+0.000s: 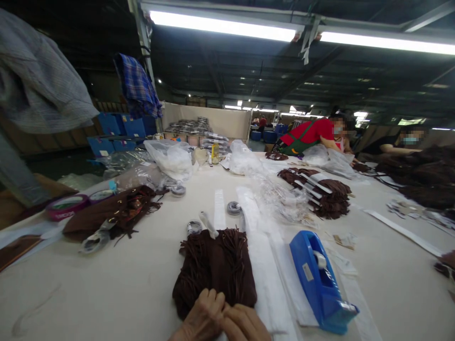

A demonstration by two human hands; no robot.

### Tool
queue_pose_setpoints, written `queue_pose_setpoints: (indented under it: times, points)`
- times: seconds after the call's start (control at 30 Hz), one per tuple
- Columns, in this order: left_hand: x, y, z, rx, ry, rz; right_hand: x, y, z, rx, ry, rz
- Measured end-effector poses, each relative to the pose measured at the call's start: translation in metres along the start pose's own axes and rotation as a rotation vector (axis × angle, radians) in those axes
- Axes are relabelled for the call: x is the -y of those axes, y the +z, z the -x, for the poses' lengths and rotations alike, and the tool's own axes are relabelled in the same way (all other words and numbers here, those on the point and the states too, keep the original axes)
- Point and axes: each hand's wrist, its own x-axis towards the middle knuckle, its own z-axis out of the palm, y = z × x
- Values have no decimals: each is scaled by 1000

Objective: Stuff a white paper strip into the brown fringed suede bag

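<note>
Bringing both hands together at the near edge of a dark brown fringed bag [216, 272], a worker bends to close handwork at a pale counter [106, 293]. The left hand [204, 315] lies over the bag's near edge, its fingers curled inward; the right hand [247, 324] meets it from the other side, fingers also bent. The knuckles hide whatever may be pinched between them, so whether either hand grips the fabric or something on it cannot be told.

The step in hand appears to be handling or adjusting that near edge. The next move, by the look of it, calls for the two hands to act together, steadying the soft material and keeping the loose fringe out of the way.

The bag lies flat on the counter directly beyond the fingers, its near edge beneath the left hand and its tassels spread toward the far side. A pale wrapped piece [208, 224] rests at its far edge, near a clear-wrapped coil [194, 228]. White strips [261, 265] run along the bag's right side, with a blue tape dispenser [313, 279] standing past them. A second brown bag [88, 220] lies well apart to the left.
</note>
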Motion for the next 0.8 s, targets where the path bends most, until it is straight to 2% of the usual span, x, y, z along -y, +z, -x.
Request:
queue_pose_setpoints:
  times: [0.1, 0.23, 0.33, 0.43, 0.53, 0.63, 0.73, 0.8]
  points:
    - [-4, 3, 5, 48, -58, -19, -9, 4, -3, 156, 26, 26]
    - [0, -7, 15, 89, -58, 8, -25, 23, 26, 294, 26, 154]
    - [2, -25, 8, 134, -118, 48, -29, 30, 42, 325, 25, 173]
    - [4, -39, -13, 163, -206, 99, -32, 28, 42, 324, -24, 204]
    - [11, -39, -25, 189, -302, 82, -37, 26, 41, 336, -136, 246]
    - [20, -28, -7, 207, -425, -24, -40, 29, 46, 348, -169, 302]
    - [24, -22, 23, 190, -613, -127, -39, 35, 52, 294, -93, 334]
    - [24, -24, 35, 215, -693, -137, -37, 37, 54, 275, -58, 333]
